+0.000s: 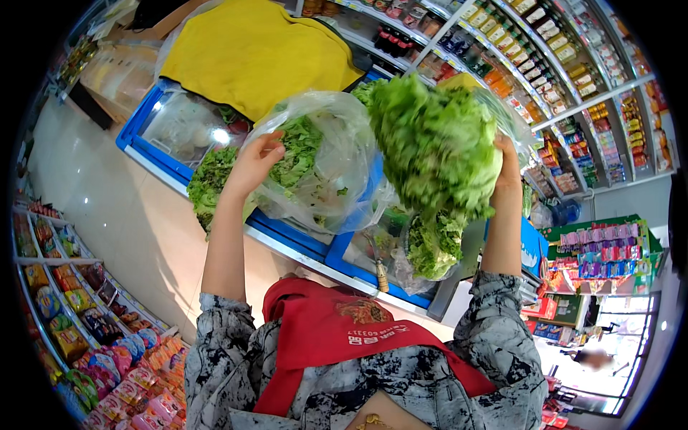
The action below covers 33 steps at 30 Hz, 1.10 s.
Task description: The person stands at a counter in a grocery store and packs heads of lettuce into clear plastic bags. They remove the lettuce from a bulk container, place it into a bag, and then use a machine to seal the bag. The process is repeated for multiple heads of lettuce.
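Observation:
My right hand (508, 164) grips a large bunch of green leaf lettuce (435, 145) by its pale base, leaves to the left. The leaves are blurred by motion. My left hand (258, 161) is at the left rim of a clear plastic bag (344, 177), fingers curled; whether they pinch the film I cannot tell. Lettuce leaves (295, 148) show inside the bag's mouth. More lettuce (212, 183) lies left of the bag, partly behind my left forearm. Below the held bunch, another lettuce (438, 244) rests on clear plastic.
A blue-framed chest freezer (301, 231) with glass lids lies under the bags. A wooden-handled tool (382, 277) sits at its near edge. Yellow cloth (258, 54) covers the far part. Bottle shelves (510, 48) stand behind; snack racks (91, 322) stand at lower left.

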{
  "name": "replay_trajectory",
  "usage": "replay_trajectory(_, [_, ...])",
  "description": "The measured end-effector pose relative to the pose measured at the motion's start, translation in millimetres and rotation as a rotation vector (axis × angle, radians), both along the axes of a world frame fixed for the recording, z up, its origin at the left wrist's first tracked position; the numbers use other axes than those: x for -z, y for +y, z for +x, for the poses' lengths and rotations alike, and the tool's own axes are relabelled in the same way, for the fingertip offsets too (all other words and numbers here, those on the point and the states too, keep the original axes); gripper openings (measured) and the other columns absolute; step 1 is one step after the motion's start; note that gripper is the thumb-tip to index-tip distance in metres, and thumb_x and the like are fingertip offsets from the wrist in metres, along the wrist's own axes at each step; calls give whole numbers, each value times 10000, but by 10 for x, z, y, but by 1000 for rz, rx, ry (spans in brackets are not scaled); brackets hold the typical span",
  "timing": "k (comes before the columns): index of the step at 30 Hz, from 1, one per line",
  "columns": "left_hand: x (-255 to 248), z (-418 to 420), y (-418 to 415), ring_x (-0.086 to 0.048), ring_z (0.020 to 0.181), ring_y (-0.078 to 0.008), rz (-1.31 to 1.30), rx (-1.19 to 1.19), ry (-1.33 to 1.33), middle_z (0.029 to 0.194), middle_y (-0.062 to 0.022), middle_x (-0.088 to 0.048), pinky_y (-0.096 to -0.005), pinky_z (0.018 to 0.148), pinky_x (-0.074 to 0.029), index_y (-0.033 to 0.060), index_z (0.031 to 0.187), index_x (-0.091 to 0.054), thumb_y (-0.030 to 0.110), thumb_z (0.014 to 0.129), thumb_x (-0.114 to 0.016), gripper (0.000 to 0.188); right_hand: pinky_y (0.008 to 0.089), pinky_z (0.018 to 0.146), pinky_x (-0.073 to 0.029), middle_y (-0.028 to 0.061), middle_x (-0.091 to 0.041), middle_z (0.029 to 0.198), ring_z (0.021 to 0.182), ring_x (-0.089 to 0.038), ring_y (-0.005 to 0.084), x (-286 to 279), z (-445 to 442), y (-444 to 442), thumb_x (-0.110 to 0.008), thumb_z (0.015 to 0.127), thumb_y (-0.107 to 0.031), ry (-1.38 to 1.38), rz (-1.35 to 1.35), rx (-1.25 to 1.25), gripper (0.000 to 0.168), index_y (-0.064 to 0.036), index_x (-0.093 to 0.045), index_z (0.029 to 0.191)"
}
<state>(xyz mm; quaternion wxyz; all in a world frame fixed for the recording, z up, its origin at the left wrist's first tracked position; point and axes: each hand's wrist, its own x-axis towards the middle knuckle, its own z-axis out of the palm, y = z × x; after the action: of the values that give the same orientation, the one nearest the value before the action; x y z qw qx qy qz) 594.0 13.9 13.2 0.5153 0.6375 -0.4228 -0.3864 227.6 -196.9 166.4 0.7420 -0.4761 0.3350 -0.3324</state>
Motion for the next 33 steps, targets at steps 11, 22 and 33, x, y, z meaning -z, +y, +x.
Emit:
replay_trajectory(11, [-110,-193,137,-532,1065,-327,346,204,-651,1145,-226,-548,-384,892,-412,1,1219,-483,292,856,-530,468,426,769,-482,82,-593,972,922,-578,244,1793,1217,-1030,-562,796,-222,-434,180,326,308,-110,-539,1081])
replay_trajectory(22, [15,-305,32,-486,1061,-411,450,566,-907,1148,-268,-520,-431,925,-372,-34,1162,-511,289,817,-577,477,407,786,-442,152,-456,1189,1008,-492,272,2476,816,-797,-516,841,-221,-29,392,504,553,-106,-333,1350])
replay_trajectory(33, [329,-320,40,-483,1089,-391,563,494,-700,1165,-270,-514,-413,929,-378,-39,1173,-507,259,852,-552,441,423,744,-436,187,-537,1070,901,-525,297,2397,635,-663,-509,841,-254,513,268,229,376,-13,-514,1130])
